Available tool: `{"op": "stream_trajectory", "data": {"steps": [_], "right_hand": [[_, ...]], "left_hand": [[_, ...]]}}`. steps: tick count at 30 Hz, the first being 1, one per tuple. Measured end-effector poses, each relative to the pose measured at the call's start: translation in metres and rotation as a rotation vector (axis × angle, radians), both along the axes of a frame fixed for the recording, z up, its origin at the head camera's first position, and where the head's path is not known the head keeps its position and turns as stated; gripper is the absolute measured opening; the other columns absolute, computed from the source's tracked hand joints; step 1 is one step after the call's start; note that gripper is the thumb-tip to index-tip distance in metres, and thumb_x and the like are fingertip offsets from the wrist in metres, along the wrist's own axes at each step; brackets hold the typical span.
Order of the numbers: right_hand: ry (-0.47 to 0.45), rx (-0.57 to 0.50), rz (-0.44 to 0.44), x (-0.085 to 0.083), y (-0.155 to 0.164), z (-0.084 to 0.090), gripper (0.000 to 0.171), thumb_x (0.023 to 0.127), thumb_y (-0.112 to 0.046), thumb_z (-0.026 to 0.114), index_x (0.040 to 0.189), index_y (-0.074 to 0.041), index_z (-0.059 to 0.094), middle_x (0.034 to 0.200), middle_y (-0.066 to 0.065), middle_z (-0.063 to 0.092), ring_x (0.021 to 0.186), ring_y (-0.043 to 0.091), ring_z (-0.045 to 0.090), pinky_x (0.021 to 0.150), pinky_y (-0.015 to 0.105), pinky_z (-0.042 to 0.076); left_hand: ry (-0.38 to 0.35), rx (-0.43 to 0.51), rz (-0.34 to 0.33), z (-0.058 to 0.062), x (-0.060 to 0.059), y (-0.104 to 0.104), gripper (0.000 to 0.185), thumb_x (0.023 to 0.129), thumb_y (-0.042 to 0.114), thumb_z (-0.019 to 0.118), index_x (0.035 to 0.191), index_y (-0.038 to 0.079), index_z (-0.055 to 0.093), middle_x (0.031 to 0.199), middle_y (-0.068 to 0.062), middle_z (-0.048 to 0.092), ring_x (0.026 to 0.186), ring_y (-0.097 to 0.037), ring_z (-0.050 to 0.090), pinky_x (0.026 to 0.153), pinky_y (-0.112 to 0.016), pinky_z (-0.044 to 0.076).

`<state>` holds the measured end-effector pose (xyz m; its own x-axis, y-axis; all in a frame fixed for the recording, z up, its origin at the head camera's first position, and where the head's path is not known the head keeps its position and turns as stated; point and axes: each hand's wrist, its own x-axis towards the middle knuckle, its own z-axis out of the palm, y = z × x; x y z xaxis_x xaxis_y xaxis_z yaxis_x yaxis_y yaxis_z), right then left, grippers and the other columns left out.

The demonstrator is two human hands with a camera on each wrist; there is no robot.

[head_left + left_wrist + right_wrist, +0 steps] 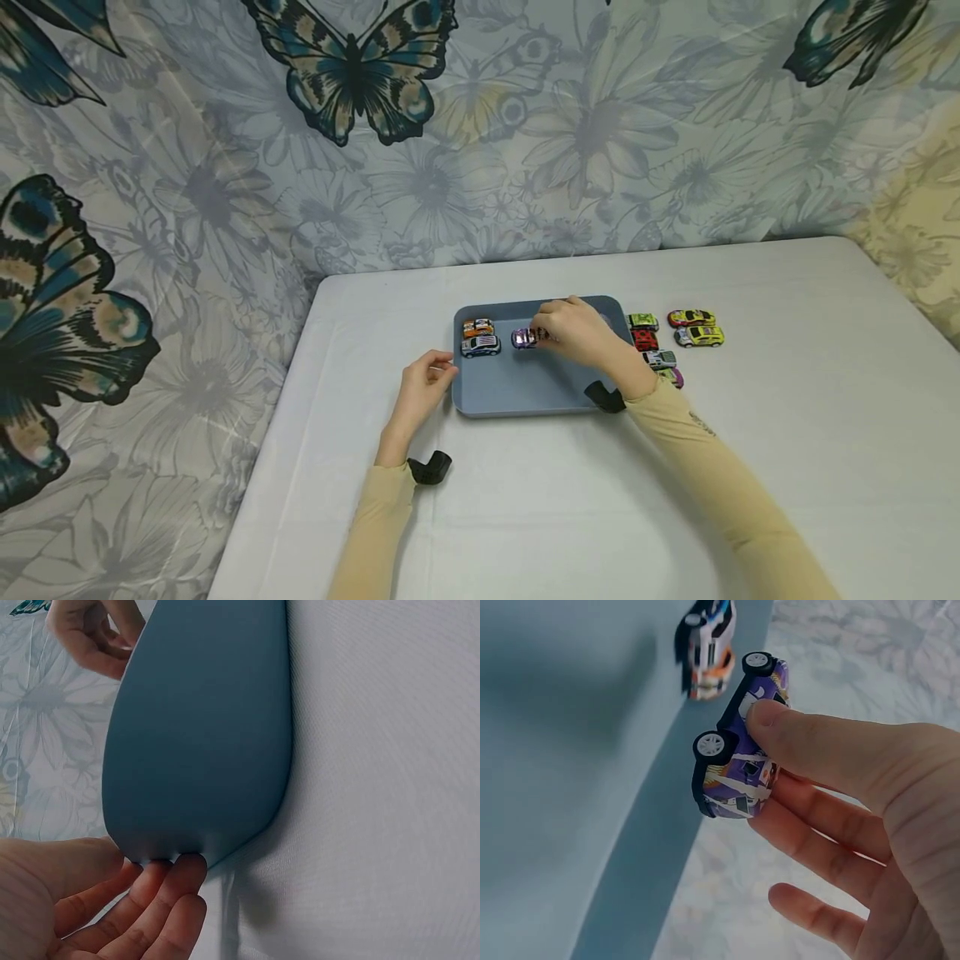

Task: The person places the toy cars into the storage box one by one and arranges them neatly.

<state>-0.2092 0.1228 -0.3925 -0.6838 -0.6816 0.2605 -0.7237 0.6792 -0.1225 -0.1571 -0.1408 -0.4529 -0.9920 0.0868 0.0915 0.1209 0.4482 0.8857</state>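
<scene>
A blue-grey tray (525,392) lies in the middle of the white table. My right hand (543,335) pinches a purple toy car (523,337) between thumb and fingers just above the tray floor. The right wrist view shows that purple car (739,761) on its side in my right hand (765,754). An orange car (477,327) and a blue-white car (480,345) stand at the tray's left end. My left hand (438,371) rests its fingertips (180,874) against the tray (202,727) at its left rim, holding nothing.
Several more toy cars stand on the table right of the tray, among them a green car (642,321), a red car (644,339) and a yellow car (699,336). A butterfly-print cloth (480,125) hangs behind the table.
</scene>
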Motion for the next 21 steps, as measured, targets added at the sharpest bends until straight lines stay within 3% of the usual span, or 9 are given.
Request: {"op": "stream_trajectory", "data": {"steps": [21], "right_hand": [[-0.085, 0.100, 0.090, -0.010, -0.055, -0.015, 0.016, 0.075, -0.018, 0.078, 0.089, -0.012, 0.071, 0.083, 0.000, 0.065, 0.072, 0.014, 0.058, 0.069, 0.036, 0.041]], "left_hand": [[-0.014, 0.002, -0.001, -0.001, -0.001, 0.000, 0.023, 0.088, 0.006, 0.063, 0.109, -0.005, 0.061, 0.092, -0.013, 0.063, 0.077, -0.020, 0.062, 0.060, -0.024, 0.048]]}}
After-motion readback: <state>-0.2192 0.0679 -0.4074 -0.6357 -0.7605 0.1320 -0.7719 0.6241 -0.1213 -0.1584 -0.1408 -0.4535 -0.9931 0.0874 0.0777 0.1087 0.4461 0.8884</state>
